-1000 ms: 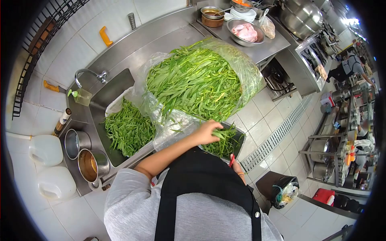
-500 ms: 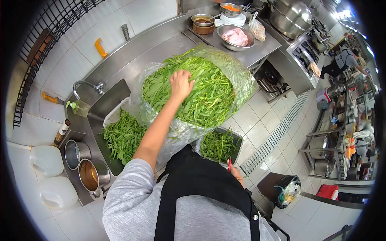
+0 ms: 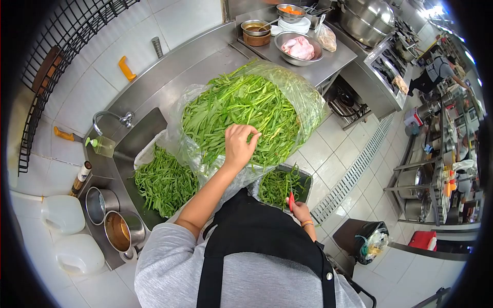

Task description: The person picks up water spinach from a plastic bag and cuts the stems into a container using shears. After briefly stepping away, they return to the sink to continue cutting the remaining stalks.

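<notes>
My left hand is over the near side of a large heap of leafy greens, fingers curled in toward the thumb. Whatever it may pinch is too small to make out against the leaves. The heap fills an open clear plastic bag. Lower right, my right hand is closed around a red-handled knife, its thin blade pointing up over a grey bin of cut green stems. More leafy greens lie piled in the sink to the left.
The steel sink has a tap and a soap bottle beside it. Metal pots and white jugs stand at left. A bowl of raw meat is on the far counter. A lined waste bin stands at right.
My left hand has drawn back from the middle of the heap toward my body. My right hand has moved slightly up, showing more of the knife. The view has shifted a little.
</notes>
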Tool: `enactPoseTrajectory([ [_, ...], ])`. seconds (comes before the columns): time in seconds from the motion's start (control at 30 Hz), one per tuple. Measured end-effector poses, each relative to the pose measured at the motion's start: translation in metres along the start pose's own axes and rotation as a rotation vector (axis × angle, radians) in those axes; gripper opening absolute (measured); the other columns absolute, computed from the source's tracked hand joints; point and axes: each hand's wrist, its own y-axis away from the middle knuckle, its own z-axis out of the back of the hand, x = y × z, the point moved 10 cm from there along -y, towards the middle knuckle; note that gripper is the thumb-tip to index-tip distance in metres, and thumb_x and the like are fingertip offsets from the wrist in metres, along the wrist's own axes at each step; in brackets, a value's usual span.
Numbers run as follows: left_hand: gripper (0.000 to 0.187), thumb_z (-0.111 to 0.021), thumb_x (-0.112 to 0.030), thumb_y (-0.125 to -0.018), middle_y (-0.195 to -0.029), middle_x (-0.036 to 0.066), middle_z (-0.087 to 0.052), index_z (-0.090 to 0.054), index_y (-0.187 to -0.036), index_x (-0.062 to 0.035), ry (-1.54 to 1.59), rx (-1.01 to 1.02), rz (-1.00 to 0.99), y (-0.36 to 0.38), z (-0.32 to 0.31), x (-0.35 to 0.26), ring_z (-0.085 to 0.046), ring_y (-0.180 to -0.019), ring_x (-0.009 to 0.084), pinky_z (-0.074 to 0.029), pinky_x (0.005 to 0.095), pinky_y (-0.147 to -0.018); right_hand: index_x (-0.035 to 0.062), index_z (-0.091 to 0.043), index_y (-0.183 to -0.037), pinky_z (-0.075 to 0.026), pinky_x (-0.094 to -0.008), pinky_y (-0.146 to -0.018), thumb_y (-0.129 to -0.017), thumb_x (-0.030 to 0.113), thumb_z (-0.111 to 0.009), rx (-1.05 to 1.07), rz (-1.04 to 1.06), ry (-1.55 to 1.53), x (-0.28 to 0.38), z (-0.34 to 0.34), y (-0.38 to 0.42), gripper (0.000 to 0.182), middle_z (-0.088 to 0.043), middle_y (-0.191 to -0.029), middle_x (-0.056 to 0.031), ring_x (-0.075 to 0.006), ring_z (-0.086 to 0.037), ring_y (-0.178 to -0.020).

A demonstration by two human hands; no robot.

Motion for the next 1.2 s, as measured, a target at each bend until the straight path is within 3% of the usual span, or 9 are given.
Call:
enactPoseTrajectory([
  [0.1,0.012,-0.068,-0.015,-0.074,-0.073,0.004,-0.06,-0.058,-0.074,-0.0078,0.336,0.066,0.18,0.008,0.003,0.002,-0.057,-0.077,0.0232,-0.04,0.0352,-0.077,0.0054,-0.055,-0.064,-0.04,-0.0211,-0.052,-0.077,0.058,-0.058,0.173,0.053,-0.161,0.042,-0.003,0.029,0.055,-0.052,-0.057,-0.0008,-0.0089,-0.049,-0.054],
  [0.27,0.012,-0.071,-0.01,-0.071,-0.071,0.006,-0.061,-0.059,-0.071,-0.0047,0.347,0.064,-0.097,0.022,0.02,-0.044,-0.057,-0.07,0.0242,-0.043,0.0336,-0.072,0.0032,-0.054,-0.076,-0.04,-0.0231,-0.062,-0.085,0.054,-0.048,0.529,0.443,-0.6,0.134,-0.004,0.09,0.052,-0.053,-0.072,-0.0016,-0.0099,-0.048,-0.066],
  [0.33,0.011,-0.07,-0.008,-0.071,-0.071,0.006,-0.061,-0.06,-0.072,-0.0042,0.451,0.139,0.021,0.035,0.008,-0.04,-0.058,-0.071,0.0228,-0.043,0.0319,-0.071,0.0035,-0.052,-0.075,-0.039,-0.0245,-0.066,-0.085,0.059,-0.042,0.659,0.624,-0.669,0.165,-0.001,0.114,0.058,-0.051,-0.073,-0.0056,-0.014,-0.047,-0.07],
  [0.5,0.01,-0.063,-0.002,-0.079,-0.088,0.007,-0.064,-0.066,-0.089,-0.0008,0.889,0.448,0.362,0.069,-0.05,-0.017,-0.06,-0.078,0.0134,-0.047,0.026,-0.07,0.0057,-0.048,-0.078,-0.036,-0.0245,-0.061,-0.086,0.062,-0.035,0.603,0.573,-0.79,0.171,0.003,0.121,0.059,-0.047,-0.07,-0.0059,-0.0153,-0.044,-0.067],
  [0.53,0.018,-0.054,0.002,-0.084,-0.101,0.009,-0.061,-0.061,-0.101,0.0023,1.089,0.596,0.586,0.087,-0.072,-0.011,-0.061,-0.088,0.0162,-0.047,0.0254,-0.08,0.0049,-0.05,-0.075,-0.038,-0.0246,-0.061,-0.086,0.061,-0.036,0.56,0.532,-0.802,0.162,0.005,0.115,0.059,-0.049,-0.072,-0.0066,-0.0149,-0.046,-0.067],
  [0.63,0.024,-0.054,0.004,-0.084,-0.107,0.011,-0.059,-0.057,-0.108,0.0034,1.392,0.699,0.88,0.103,-0.088,-0.014,-0.06,-0.095,0.0186,-0.047,0.0267,-0.085,0.0047,-0.052,-0.071,-0.039,-0.0241,-0.06,-0.086,0.061,-0.037,0.465,0.446,-0.799,0.136,0.008,0.102,0.06,-0.053,-0.074,-0.0066,-0.0132,-0.048,-0.064],
  [0.87,0.026,-0.055,0.006,-0.082,-0.105,0.012,-0.058,-0.054,-0.107,0.0025,1.499,0.695,0.959,0.106,-0.108,-0.013,-0.06,-0.094,0.0212,-0.051,0.0293,-0.08,0.0064,-0.056,-0.071,-0.038,-0.0211,-0.055,-0.085,0.06,-0.043,0.269,0.058,-0.333,0.026,0.017,0.082,0.057,-0.054,-0.066,0.0001,-0.0077,-0.049,-0.06],
  [1.0,0.022,-0.059,0.006,-0.079,-0.098,0.012,-0.061,-0.055,-0.1,0.0013,1.384,0.659,0.927,0.105,-0.116,-0.005,-0.063,-0.087,0.0194,-0.051,0.0266,-0.074,0.0056,-0.054,-0.071,-0.037,-0.0219,-0.058,-0.086,0.055,-0.046,0.409,0.297,-0.474,0.043,0.025,0.114,0.053,-0.052,-0.066,-0.0007,-0.0086,-0.047,-0.061],
  [1.2,0.018,-0.063,0.004,-0.077,-0.089,0.013,-0.064,-0.052,-0.091,-0.002,1.256,0.781,0.779,0.116,-0.135,-0.025,-0.064,-0.08,0.0178,-0.052,0.0257,-0.068,0.0052,-0.054,-0.076,-0.037,-0.0223,-0.062,-0.087,0.055,-0.042,0.445,0.332,-0.633,0.069,0.019,0.126,0.053,-0.052,-0.07,-0.001,-0.0099,-0.047,-0.066],
])
